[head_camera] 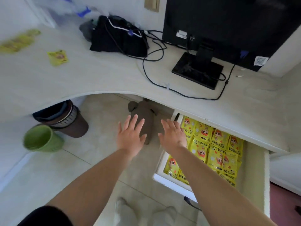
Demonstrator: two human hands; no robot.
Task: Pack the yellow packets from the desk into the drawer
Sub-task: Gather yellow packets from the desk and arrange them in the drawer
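The open drawer (254,173) under the desk's right side is filled with several yellow packets (216,147) lying flat in rows. One yellow packet (57,57) lies alone on the white desk (97,75) at the left, and a blurred group of yellow packets (17,41) lies further left near the desk's far edge. My left hand (131,136) is empty, fingers spread, in front of the desk edge over the floor. My right hand (173,134) is also empty and spread, just left of the drawer's left wall.
A black monitor (228,26) on its stand (197,70) occupies the desk's back right, with cables (156,59) trailing across the desk and a black bag (118,36) behind. Under the desk are a brown bin (68,121), a green bin (40,138) and a grey soft toy (143,116).
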